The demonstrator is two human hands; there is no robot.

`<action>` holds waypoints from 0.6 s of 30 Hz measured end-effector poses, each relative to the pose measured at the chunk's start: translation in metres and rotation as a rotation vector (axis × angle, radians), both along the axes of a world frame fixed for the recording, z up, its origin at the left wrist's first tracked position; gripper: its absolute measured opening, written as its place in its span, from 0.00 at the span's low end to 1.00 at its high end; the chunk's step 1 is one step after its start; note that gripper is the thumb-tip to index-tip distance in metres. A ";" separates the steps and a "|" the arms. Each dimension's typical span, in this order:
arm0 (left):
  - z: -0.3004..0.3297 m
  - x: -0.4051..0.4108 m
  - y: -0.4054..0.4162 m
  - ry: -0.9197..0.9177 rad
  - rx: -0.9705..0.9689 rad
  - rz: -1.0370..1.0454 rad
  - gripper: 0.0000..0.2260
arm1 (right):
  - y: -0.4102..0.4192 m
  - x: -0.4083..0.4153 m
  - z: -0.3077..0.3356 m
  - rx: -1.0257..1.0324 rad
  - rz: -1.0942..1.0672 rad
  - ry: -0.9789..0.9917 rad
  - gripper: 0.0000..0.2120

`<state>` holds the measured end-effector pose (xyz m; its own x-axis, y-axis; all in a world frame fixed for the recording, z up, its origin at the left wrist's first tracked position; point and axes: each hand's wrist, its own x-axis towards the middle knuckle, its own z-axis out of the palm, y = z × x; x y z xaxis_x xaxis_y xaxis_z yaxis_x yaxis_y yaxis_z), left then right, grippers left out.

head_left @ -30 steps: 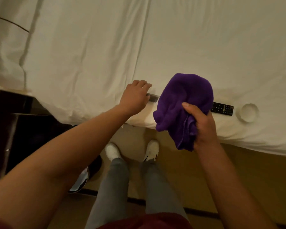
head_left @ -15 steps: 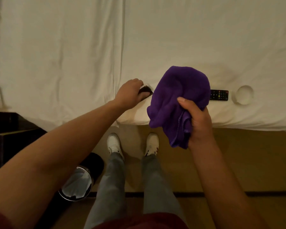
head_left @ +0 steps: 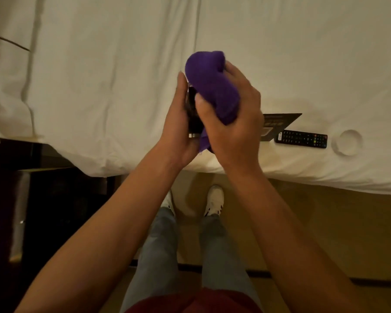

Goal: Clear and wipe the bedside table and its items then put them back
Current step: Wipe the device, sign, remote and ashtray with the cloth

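Above the bed's edge, my left hand (head_left: 177, 129) grips a small dark object (head_left: 193, 114) with a silver end, mostly hidden. My right hand (head_left: 233, 116) holds a bunched purple cloth (head_left: 210, 86) pressed against that object. On the white bed sheet (head_left: 99, 86) to the right lie a dark card (head_left: 278, 123), a black remote control (head_left: 301, 139) and a round white dish (head_left: 348, 142).
The dark bedside table (head_left: 20, 177) stands at the left, beside the bed. My legs and white shoes (head_left: 215, 199) are on the tan floor below. The bed's edge runs across the middle of the view.
My left hand has lifted the dark object off the bed. My right hand has brought the purple cloth onto it. The dark card now shows beside the remote.
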<state>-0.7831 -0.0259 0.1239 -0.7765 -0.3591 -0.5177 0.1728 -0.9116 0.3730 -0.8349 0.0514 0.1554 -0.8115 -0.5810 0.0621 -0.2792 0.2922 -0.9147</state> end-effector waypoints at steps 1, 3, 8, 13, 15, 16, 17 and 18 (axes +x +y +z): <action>0.002 -0.001 -0.001 0.067 0.046 0.007 0.29 | -0.005 0.009 -0.002 0.016 0.035 0.050 0.24; 0.005 0.001 -0.006 0.141 0.092 0.013 0.32 | -0.012 0.018 -0.003 -0.007 0.056 0.079 0.24; 0.012 -0.002 -0.010 0.165 0.103 0.100 0.30 | -0.025 0.015 0.000 0.042 0.014 0.142 0.21; 0.011 -0.001 -0.018 0.133 0.113 0.163 0.38 | -0.017 0.020 -0.002 0.083 0.069 0.201 0.19; 0.007 0.002 -0.025 0.134 0.134 0.165 0.39 | -0.003 0.025 -0.004 0.106 0.125 0.207 0.19; 0.005 0.004 -0.027 0.113 0.131 0.158 0.39 | 0.005 0.027 -0.004 0.120 0.143 0.215 0.19; 0.003 0.005 -0.028 0.085 0.124 0.148 0.39 | 0.012 0.029 -0.004 0.135 0.155 0.219 0.19; 0.002 0.007 -0.028 0.056 0.121 0.139 0.39 | 0.019 0.029 -0.004 0.150 0.167 0.215 0.18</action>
